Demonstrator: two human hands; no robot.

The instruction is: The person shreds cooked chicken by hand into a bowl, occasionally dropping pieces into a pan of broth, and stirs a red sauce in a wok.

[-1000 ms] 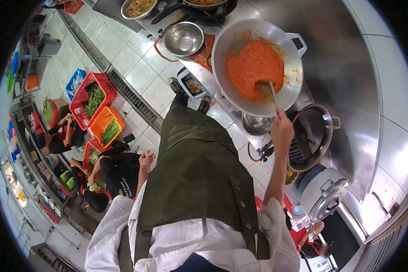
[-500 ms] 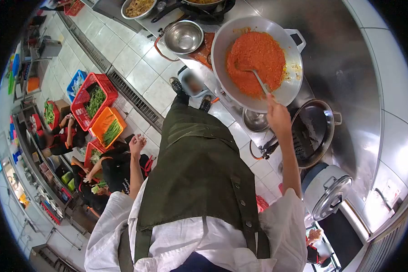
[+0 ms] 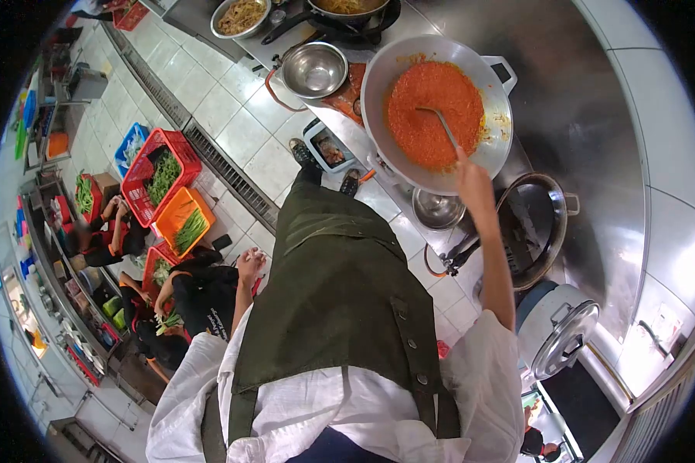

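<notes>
Right hand [image 3: 475, 185]: grips grey metal ladle [image 3: 445, 125] dipped in orange-red sauce [image 3: 418, 140], upper right
Left hand [image 3: 250, 266]: curled, contents unclear, centre-left

The wide round silver-grey metal wok [image 3: 377, 143] is open from above, its mouth crossed only by the slanting thin metal handle of the ladle [image 3: 446, 131] in the right hand [image 3: 475, 185]. The wok's raised rim bars a low sideways path. Near that hand, a small shiny steel bowl [image 3: 439, 212] sits tight under the rim, and a dark round metal pan [image 3: 544, 224] stands beside the forearm, with a tall grey pot with a shiny lid [image 3: 564, 332] behind it. Past the wok's white loop handle [image 3: 502, 73], room runs along a smooth stainless-steel sheet [image 3: 579, 100]. Open air over the pale tiled floor [image 3: 259, 158] separates the left hand [image 3: 249, 266] from the counter; the olive-green apron [image 3: 328, 309] blocks the straight low line between the hands.
</notes>
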